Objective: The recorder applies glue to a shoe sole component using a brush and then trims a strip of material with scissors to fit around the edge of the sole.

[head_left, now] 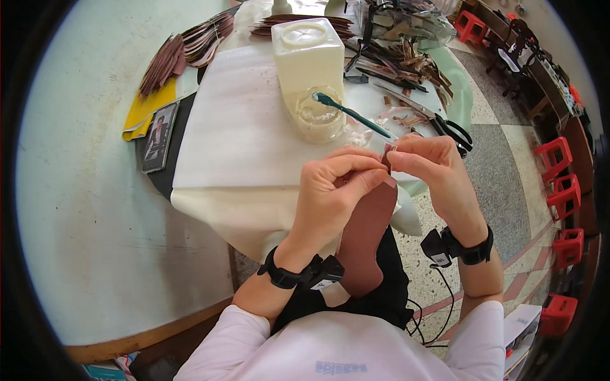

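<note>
A reddish-brown, insole-shaped leather piece [363, 244] hangs down over my lap from my fingers. My left hand [333, 187] pinches its upper end between thumb and fingers. Close beside it, my right hand [435, 166] grips the same end, where a narrow edge with a pale underside is turned up. My fingertips hide part of that edge. Just beyond my hands, a dark green-handled brush [352, 115] rests across the cut-open mouth of a translucent plastic jug [308, 60] holding cloudy, whitish stuff. Black-handled scissors [445, 124] lie right of the jug.
Stacks of brown leather pieces [166, 63] sit at the far left, near a yellow folder [141, 114] and a phone [160, 136]. Leather scraps [406, 63] pile up at the back right. A white sheet [229, 127] covers the table. Red stools [564, 193] stand rightward.
</note>
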`<state>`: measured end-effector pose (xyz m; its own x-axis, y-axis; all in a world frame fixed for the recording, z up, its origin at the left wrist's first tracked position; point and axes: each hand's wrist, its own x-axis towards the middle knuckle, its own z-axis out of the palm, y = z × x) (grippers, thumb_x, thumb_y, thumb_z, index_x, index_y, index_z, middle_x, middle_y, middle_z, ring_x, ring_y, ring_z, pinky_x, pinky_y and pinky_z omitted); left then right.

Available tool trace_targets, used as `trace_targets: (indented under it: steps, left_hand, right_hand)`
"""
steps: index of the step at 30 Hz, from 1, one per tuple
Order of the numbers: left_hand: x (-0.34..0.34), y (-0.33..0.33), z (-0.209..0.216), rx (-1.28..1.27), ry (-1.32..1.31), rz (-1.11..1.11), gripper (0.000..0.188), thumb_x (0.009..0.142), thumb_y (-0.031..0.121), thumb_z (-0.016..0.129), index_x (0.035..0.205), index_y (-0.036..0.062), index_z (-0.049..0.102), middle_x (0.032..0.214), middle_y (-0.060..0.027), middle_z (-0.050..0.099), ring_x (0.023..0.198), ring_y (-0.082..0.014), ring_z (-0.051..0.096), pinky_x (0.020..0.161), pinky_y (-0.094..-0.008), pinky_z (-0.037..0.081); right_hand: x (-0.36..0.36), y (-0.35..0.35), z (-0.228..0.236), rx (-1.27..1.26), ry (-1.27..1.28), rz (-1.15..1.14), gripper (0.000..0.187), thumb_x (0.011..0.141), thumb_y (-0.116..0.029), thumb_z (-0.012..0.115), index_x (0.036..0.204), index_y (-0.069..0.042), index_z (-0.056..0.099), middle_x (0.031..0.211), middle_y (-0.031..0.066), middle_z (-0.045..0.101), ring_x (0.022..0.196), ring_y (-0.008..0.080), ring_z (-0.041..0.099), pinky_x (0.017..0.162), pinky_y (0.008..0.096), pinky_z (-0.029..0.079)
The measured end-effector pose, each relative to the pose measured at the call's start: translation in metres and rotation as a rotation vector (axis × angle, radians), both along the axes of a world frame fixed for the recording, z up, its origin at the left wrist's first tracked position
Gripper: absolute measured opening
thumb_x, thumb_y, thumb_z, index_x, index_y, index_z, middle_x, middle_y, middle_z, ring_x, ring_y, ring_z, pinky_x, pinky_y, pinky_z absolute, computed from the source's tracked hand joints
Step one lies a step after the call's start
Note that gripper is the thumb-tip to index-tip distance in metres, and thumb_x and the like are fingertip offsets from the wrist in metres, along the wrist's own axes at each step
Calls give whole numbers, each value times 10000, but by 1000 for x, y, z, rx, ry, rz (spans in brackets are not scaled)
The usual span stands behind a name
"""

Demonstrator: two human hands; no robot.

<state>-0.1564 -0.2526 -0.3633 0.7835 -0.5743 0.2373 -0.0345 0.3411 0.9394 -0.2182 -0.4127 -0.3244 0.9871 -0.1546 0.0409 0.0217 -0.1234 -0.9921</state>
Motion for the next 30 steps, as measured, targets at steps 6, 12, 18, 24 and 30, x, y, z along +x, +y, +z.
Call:
trace_targets:
  steps: [6, 12, 18, 24, 30]
  left_hand:
    - [3, 3, -4, -33, 77, -5, 61, 808, -20, 629, 839, -45, 675, 914, -57, 640, 796, -89, 574, 703, -201, 448]
    - [12, 11, -7, -72, 121, -80, 63, 803, -46, 613, 837, -56, 665, 973, -108, 625, 836, -160, 612, 741, -254, 485]
    - [11, 16, -4, -93, 109, -95, 66, 809, -38, 595, 839, -57, 652, 971, -156, 623, 844, -228, 648, 764, -300, 514]
    - [12, 16, -6, -112, 187, -112, 64, 840, -3, 584, 860, -23, 641, 907, -157, 654, 830, -202, 646, 750, -282, 513]
    - [12, 14, -5, -99, 203, -130, 56, 857, 9, 579, 873, -8, 630, 878, -164, 671, 800, -179, 650, 734, -272, 519]
  right_hand:
    - [5, 6, -14, 155, -127, -79, 137, 861, -92, 566, 858, 31, 628, 781, 20, 628, 684, 47, 533, 661, 185, 419]
    - [-9, 20, -18, -191, -315, -332, 26, 857, 31, 524, 856, 20, 547, 762, 67, 611, 650, 110, 591, 605, 227, 461]
    - [-23, 27, -27, -904, -560, -276, 132, 771, 65, 607, 875, 0, 559, 698, 117, 575, 535, 225, 572, 473, 275, 428]
    - [-24, 29, -34, -969, -599, -251, 177, 729, 41, 637, 883, -11, 568, 706, 85, 583, 517, 224, 556, 449, 299, 424]
    - [-25, 28, -34, -982, -585, -240, 196, 722, 29, 642, 904, -19, 585, 735, 71, 589, 530, 218, 564, 458, 295, 434]
